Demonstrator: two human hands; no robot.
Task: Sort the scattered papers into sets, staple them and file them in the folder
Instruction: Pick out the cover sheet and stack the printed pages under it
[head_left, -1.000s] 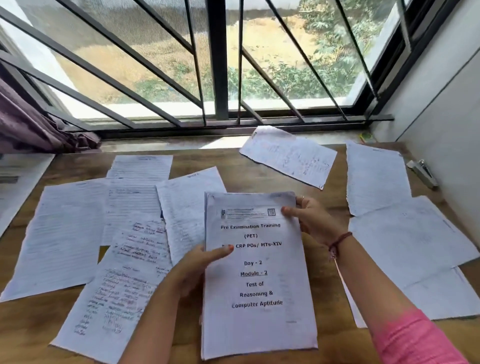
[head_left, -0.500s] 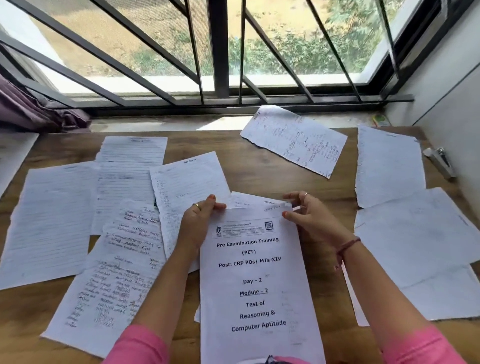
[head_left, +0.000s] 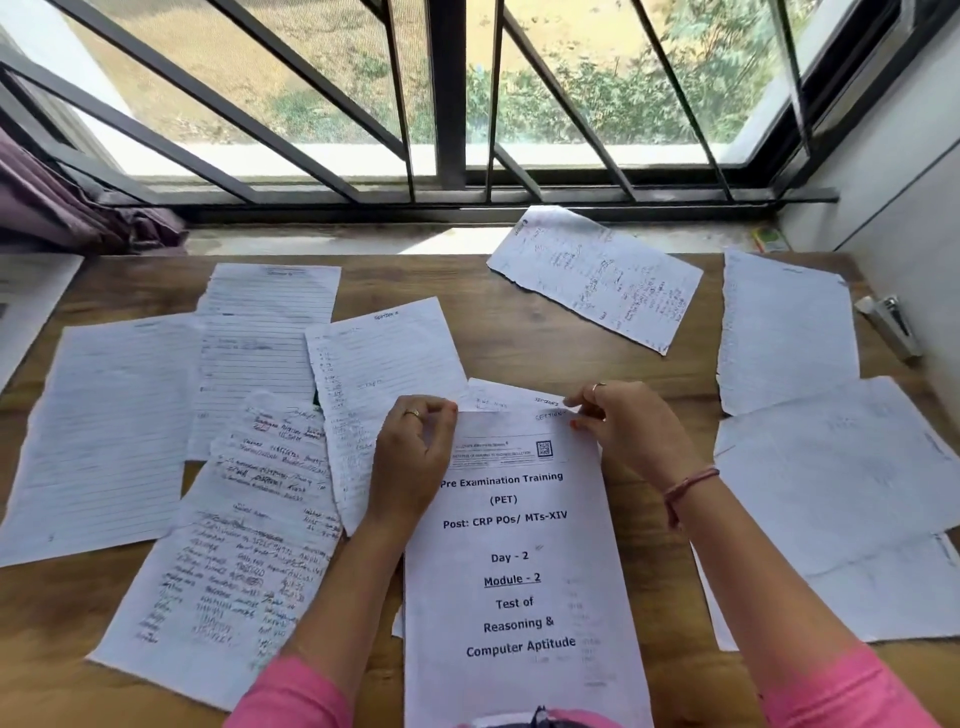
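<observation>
On the counter both hands — left hand, right hand — pinch the printed set's top corners; loose papers lie scattered, stapler untouched — sorting barely begun, no folder seen.

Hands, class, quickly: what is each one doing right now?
Left hand: pinches the top left corner of the printed sheet.
Right hand: pinches the sheet's top right corner.
</observation>
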